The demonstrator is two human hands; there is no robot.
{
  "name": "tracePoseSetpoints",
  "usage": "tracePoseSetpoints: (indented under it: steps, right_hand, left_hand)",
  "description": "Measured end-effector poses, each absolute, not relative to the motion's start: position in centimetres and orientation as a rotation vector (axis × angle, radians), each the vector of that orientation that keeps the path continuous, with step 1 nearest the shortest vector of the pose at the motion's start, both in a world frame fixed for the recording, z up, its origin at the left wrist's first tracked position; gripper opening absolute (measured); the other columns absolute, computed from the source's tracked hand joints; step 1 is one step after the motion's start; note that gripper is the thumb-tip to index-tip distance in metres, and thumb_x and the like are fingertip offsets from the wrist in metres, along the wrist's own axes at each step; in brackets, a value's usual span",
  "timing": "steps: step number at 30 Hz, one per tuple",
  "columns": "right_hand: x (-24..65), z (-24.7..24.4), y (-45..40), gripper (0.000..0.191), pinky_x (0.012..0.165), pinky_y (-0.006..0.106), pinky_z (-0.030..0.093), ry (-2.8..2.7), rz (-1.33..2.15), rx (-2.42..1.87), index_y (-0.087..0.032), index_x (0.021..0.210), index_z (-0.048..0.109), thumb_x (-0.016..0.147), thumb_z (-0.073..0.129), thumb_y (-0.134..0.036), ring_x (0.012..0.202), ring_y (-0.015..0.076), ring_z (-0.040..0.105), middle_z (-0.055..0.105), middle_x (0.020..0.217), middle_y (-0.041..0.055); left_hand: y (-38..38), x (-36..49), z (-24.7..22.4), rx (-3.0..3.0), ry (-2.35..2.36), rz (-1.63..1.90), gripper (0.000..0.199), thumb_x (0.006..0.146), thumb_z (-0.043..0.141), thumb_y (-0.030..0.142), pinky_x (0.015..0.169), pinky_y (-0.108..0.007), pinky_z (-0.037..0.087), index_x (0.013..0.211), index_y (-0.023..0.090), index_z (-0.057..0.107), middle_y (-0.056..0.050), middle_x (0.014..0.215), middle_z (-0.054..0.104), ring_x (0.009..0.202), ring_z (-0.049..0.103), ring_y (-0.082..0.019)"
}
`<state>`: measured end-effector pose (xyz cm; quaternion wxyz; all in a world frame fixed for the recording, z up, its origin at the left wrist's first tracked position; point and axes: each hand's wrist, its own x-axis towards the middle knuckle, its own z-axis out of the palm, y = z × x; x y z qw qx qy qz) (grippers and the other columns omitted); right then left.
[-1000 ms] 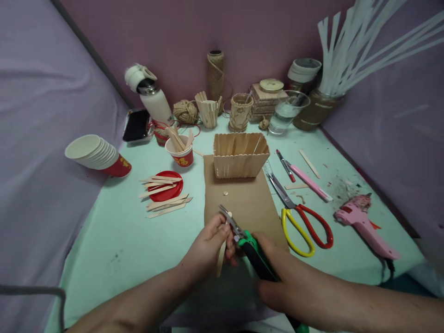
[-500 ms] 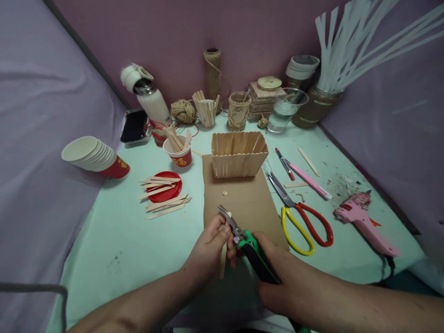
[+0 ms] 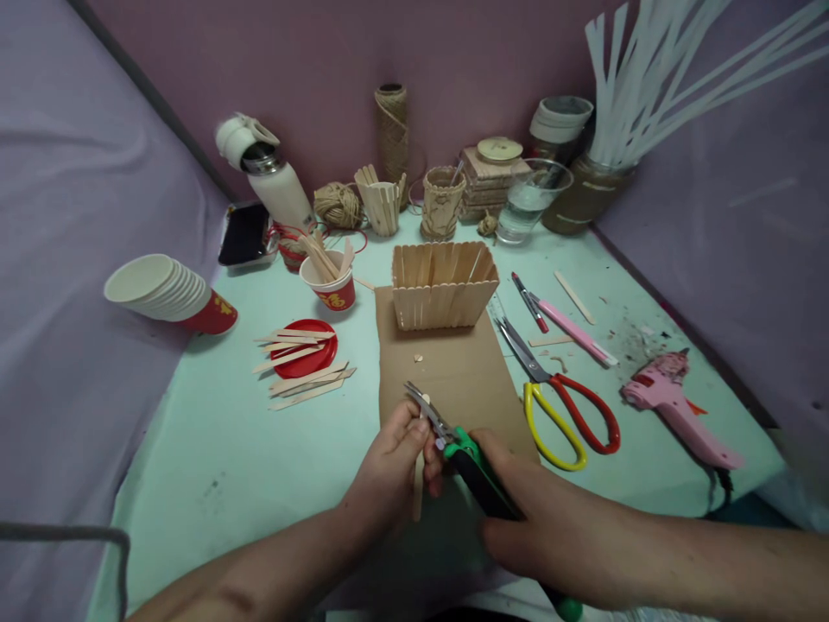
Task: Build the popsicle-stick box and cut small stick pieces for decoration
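Observation:
Between the fingers of my left hand point(image 3: 402, 453) is a wooden craft stick point(image 3: 418, 489), held upright with its rounded top poking out. My right hand point(image 3: 541, 527) is closed round the black and green handles of a pair of pruning shears point(image 3: 476, 471). Their metal blades lie across the stick near its top end, just above my left fingertips. Beneath both hands lies a sheet of brown cardboard point(image 3: 453, 380), with small cut-off bits of wood point(image 3: 418, 358) on it. At its far end stands a box made of craft sticks point(image 3: 444, 304).
Scissors point(image 3: 544, 380), a pink craft knife point(image 3: 576, 331) and a pink glue gun point(image 3: 680, 406) lie on the right. To the left are a red lid point(image 3: 329, 356) under loose sticks, a paper cup point(image 3: 337, 294) of sticks and stacked cups point(image 3: 174, 294). A plastic cup of water point(image 3: 522, 212) stands behind.
The view has shifted slightly. Both hands keep nearly the same pose, with the shear blades still across the top of the craft stick.

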<state>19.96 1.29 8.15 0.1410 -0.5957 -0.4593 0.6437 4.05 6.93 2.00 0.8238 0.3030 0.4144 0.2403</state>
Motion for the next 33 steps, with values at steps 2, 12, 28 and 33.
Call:
tracePoseSetpoints:
  steps: [2, 12, 28, 33]
  right_hand:
    - [20.0, 8.2, 1.4, 0.04, 0.057, 0.025, 0.041, -1.344, 1.872, -1.742, -0.02, 0.106, 0.05, 0.066, 0.051, -0.012, 0.07, 0.0142, 0.056, 0.06, 0.083, -0.0015]
    - [20.0, 8.2, 2.0, 0.034, 0.053, 0.024, 0.038, -1.273, 1.998, -1.787, -0.018, 0.102, 0.046, 0.068, 0.049, -0.016, 0.063, 0.0118, 0.049, 0.051, 0.074, -0.0037]
    - [20.1, 7.1, 1.7, 0.033, 0.066, 0.028, 0.043, -1.214, 2.0, -1.736, -0.016, 0.101, 0.05, 0.068, 0.051, -0.017, 0.072, 0.0147, 0.051, 0.056, 0.083, 0.0001]
    - [20.2, 7.2, 1.5, 0.034, 0.07, 0.028, 0.044, -1.224, 1.964, -1.604, -0.017, 0.103, 0.053, 0.069, 0.05, -0.014, 0.081, 0.017, 0.054, 0.059, 0.09, 0.0021]
  left_hand:
    - [7.0, 4.1, 2.1, 0.622, 0.887, 0.501, 0.032, 0.077, 0.065, 0.044, 0.04, -0.016, 0.032, 0.08, 0.019, 0.045, 0.008, 0.055, 0.043, 0.043, 0.039, -0.005]
    - [7.4, 4.0, 2.7, 0.556, 0.911, 0.436, 0.03, 0.078, 0.065, 0.038, 0.041, -0.016, 0.027, 0.077, 0.019, 0.042, 0.008, 0.056, 0.043, 0.043, 0.037, -0.004]
    - [7.8, 3.7, 2.7, 0.529, 0.916, 0.38, 0.021, 0.083, 0.059, 0.032, 0.042, -0.015, 0.027, 0.077, 0.018, 0.044, 0.007, 0.058, 0.043, 0.045, 0.036, -0.004]
    - [7.7, 3.8, 2.9, 0.548, 0.916, 0.369, 0.022, 0.083, 0.059, 0.034, 0.041, -0.015, 0.028, 0.077, 0.018, 0.044, 0.006, 0.058, 0.043, 0.046, 0.036, -0.004]
